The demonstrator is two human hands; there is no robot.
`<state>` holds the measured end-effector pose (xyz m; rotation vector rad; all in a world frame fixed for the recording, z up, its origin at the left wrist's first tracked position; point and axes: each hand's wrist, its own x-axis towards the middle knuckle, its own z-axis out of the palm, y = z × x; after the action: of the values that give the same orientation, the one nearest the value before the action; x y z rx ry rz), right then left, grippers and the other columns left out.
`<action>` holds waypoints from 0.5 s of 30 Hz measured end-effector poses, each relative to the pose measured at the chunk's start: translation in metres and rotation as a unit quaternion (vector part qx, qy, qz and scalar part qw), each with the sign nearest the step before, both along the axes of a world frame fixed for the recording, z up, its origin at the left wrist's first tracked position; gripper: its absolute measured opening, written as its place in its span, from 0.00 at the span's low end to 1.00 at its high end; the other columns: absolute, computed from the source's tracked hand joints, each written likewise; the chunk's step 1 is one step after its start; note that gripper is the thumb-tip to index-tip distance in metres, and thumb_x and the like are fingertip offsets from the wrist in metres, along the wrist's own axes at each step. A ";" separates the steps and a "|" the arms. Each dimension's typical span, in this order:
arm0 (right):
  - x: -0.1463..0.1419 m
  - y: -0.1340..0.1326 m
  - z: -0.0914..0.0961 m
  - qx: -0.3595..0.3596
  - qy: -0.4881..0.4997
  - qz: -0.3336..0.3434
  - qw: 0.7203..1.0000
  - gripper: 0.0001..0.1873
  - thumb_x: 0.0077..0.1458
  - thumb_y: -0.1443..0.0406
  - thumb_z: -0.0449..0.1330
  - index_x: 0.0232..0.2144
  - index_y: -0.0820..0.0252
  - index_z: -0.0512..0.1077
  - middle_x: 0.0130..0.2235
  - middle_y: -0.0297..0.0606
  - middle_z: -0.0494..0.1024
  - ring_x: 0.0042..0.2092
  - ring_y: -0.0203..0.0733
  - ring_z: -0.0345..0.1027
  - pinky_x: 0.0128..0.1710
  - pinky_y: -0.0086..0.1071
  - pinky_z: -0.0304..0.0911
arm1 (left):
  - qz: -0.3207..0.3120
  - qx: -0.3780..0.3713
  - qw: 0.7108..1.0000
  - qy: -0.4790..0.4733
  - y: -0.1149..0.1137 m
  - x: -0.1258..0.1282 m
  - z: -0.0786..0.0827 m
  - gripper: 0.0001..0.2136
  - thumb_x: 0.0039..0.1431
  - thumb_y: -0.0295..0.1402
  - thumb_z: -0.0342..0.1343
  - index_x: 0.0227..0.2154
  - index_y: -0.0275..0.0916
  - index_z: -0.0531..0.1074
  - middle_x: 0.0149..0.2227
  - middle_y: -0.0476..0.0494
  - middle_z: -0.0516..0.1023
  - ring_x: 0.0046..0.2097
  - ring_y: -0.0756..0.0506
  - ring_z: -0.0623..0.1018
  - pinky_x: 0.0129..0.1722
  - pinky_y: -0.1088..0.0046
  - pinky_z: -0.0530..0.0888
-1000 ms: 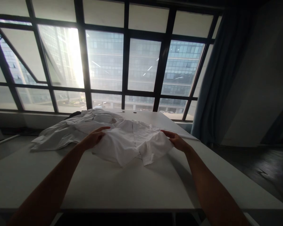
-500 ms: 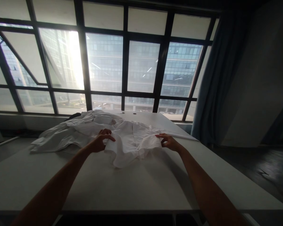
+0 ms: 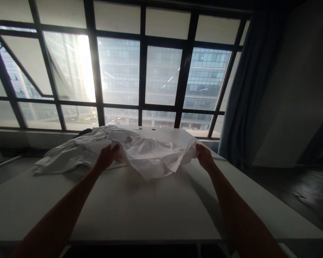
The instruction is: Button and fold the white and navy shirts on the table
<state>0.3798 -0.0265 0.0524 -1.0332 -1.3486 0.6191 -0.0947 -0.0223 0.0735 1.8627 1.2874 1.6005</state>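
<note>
A thin white garment spans the space between my two hands, its near edge lifted and sagging in the middle above the white table. My left hand is closed on its left corner, and my right hand grips the right corner. The far part of the cloth lies crumpled on the tabletop. Which part of the garment I hold cannot be made out. Just beyond my left hand rests a heap of white clothes, partly overlapped by the held piece.
Behind the table stands a large window with dark frames, one pane tilted open at the left. A blue curtain hangs at the right. Two dark round holes show near the table's far edge.
Both hands have risen and moved farther apart. The near edge of the garment has lifted and spread wider between them. The heap at the left stays where it was.
</note>
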 end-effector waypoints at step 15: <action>-0.024 -0.017 -0.007 -0.198 -0.256 0.132 0.937 0.32 0.43 0.39 0.65 0.27 0.66 0.77 0.27 0.42 0.78 0.27 0.38 0.70 0.31 0.34 0.67 | -0.476 -0.057 0.858 0.184 -0.049 0.005 0.035 0.27 0.56 0.58 0.55 0.37 0.35 0.79 0.41 0.37 0.80 0.43 0.39 0.78 0.46 0.63 0.73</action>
<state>0.3555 -0.0434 0.0456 -1.4163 -1.8901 0.8861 -0.0899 -0.0712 0.1089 2.2403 0.3672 0.6439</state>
